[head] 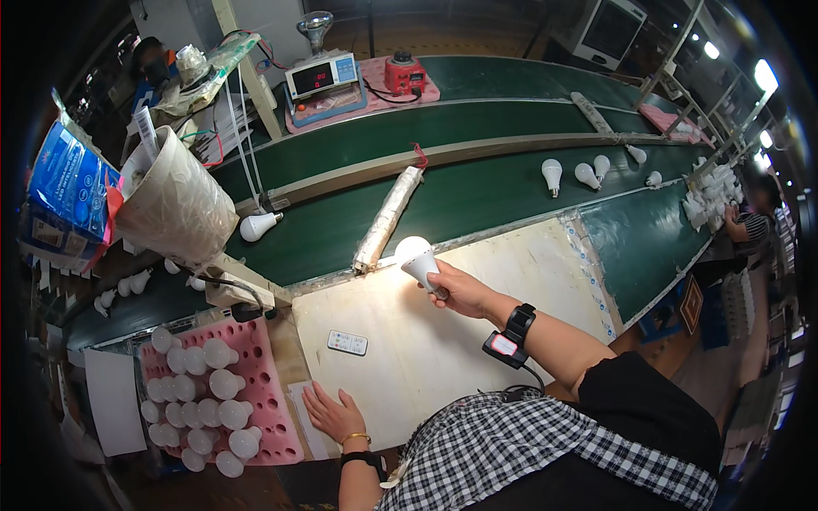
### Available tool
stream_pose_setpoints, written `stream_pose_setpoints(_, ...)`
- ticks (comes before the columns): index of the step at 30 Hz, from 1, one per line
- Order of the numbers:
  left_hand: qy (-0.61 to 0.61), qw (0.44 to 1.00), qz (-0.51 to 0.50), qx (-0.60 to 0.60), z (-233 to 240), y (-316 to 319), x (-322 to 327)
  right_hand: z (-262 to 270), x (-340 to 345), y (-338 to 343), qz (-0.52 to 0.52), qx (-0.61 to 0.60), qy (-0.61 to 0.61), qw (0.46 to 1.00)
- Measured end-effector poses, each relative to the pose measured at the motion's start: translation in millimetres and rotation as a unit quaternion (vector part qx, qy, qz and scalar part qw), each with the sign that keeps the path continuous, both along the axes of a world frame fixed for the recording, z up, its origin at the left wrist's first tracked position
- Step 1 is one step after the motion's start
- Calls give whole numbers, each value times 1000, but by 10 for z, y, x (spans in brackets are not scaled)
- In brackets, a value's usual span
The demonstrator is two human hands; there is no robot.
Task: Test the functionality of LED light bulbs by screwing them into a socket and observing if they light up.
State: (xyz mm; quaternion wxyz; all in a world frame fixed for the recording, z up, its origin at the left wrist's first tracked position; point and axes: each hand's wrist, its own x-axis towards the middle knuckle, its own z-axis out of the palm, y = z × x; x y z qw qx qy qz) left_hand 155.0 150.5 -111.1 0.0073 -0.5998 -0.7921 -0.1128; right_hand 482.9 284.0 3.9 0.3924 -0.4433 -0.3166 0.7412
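Note:
My right hand [455, 290] grips a white LED bulb [418, 265] by its narrow lower end, its glowing dome pointing up and away from me. The bulb is lit and brightens the pale work board [396, 383] under it. My left hand [333, 410] lies palm down at the board's left front edge, fingers slightly apart, over part of a white paper slip [307, 421]. Beyond that hand, a small white remote control [347, 343] rests on the board. Left of the board, a pink foam tray [281, 409] holds several unlit bulbs [227, 384] in its holes.
A foil-like wrapped bar [388, 220] lies slanted across the green conveyor belt [473, 182]. Loose bulbs [551, 177] lie farther along it. A white bucket [179, 198] stands at left. Behind are a power meter [323, 75] and a red device [404, 75]. A person [754, 223] works far right.

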Motion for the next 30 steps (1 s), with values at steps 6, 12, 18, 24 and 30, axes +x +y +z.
stream_pose_setpoints(6,-15,1000,7,-18,31,6,12,-28,-11,41,7,-16,8,1000)
stream_pose_setpoints(12,-11,1000,2,-23,14,62,52,-93,72,79,0,-10,-10,1000)
stream_pose_setpoints(18,-17,999,14,-44,66,70,59,-356,-86,492,44,-11,-8,999)
stream_pose_setpoints(24,21,999,-29,-39,217,16,143,-385,-242,1219,-103,42,-5,994)
stream_pose_setpoints(30,23,998,-25,-56,291,47,205,-624,1195,1557,-236,261,-467,811)
